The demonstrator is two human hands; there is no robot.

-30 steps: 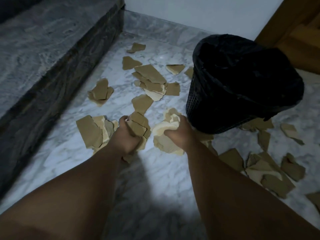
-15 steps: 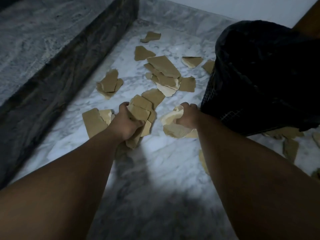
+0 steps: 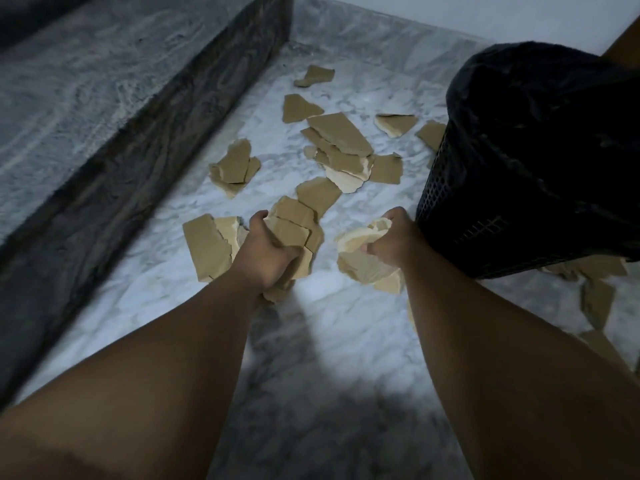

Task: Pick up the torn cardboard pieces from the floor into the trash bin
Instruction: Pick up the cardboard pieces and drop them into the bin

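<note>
Grey stone makes up the raised step [image 3: 86,109] along the left side, with its darker face dropping down to the white marble floor [image 3: 311,358]. Next to that, a loose cluster of torn cardboard pieces [image 3: 341,147] is scattered across the floor, some overlapping, a couple of smaller scraps lying further back near the wall.

Moving right, the left hand [image 3: 266,251] is seen with its grip closed tight around a stack of brown cardboard [image 3: 292,225], several layers bunched together and sticking out above and below the fist. One flat piece [image 3: 207,245] is lying on the floor just beside that hand, on its left.

A bit further right, the right hand [image 3: 393,237] is clenched around a crumpled wad of paler cardboard [image 3: 363,261], its lighter inner side turned up. It's held just beside the lower wall of the trash bin [image 3: 540,168], which is black, mesh-sided and lined with a dark bag. Whether the hand is actually touching the bin can't be told.

More torn scraps [image 3: 597,303] are left on the floor by the bin's base at the right edge, partly hidden behind the right forearm.
</note>
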